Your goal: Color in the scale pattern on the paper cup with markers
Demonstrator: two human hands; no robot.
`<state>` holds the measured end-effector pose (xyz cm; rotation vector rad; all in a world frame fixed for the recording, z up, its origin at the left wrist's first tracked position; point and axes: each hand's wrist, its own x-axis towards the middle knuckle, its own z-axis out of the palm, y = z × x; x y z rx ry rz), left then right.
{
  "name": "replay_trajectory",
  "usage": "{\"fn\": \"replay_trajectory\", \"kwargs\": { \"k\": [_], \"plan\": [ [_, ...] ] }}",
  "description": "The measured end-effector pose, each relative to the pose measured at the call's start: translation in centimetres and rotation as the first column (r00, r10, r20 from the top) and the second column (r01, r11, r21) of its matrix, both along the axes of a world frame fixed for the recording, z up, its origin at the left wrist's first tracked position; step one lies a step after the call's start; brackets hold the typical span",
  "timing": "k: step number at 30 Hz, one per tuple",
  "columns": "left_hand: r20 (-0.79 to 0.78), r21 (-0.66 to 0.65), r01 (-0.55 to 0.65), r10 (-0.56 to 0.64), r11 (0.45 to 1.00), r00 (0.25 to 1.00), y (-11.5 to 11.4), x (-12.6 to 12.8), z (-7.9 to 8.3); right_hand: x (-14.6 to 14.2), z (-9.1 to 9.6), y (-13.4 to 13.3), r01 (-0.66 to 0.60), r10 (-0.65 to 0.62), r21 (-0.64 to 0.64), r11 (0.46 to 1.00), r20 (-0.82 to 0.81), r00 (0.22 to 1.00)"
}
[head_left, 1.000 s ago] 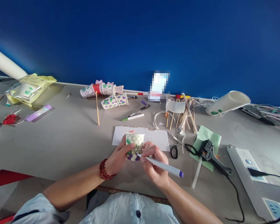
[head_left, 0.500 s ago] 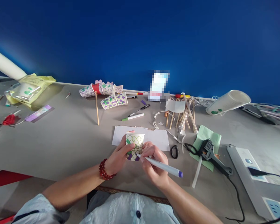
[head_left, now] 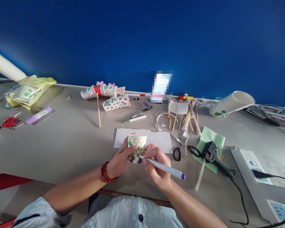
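A white paper cup (head_left: pixel 138 143) with green scale outlines and some purple and green patches is gripped by my left hand (head_left: pixel 118 160), thumb across its front. My right hand (head_left: pixel 158 167) holds a white marker pen (head_left: pixel 168 168) with a purple end, its tip touching the lower part of the cup. The right fingertips rest close to the cup's side. Beneath and behind the cup lies a white piece of card (head_left: pixel 159 141) with a torn upper edge.
Scissors (head_left: pixel 177 154), a glue gun (head_left: pixel 212 155) on green paper and a power strip (head_left: pixel 248 180) lie on the right. Behind are wooden sticks (head_left: pixel 190 118), a green marker (head_left: pixel 136 119) and decorated cups (head_left: pixel 116 102). A stack of paper cups (head_left: pixel 232 104) leans at back right.
Almost nothing differs. Both hands keep their hold, and the marker's tip stays on the lower part of the cup.
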<state>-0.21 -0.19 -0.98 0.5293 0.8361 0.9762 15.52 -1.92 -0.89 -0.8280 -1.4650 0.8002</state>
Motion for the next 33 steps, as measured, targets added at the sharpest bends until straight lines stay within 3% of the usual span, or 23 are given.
{"fn": "replay_trajectory", "kwargs": {
  "k": [9,33],
  "plan": [
    [0.002,0.029,0.023,-0.023,0.999,1.000,0.01,0.02,0.08,-0.01,-0.03,-0.14,-0.006,0.000,-0.078,0.997,-0.078,0.997],
    [-0.008,0.027,0.028,-0.028,0.999,1.000,0.02,0.06,0.32,-0.11,-0.18,-0.14,-0.013,0.000,-0.101,0.995,-0.124,0.992]
  ]
}}
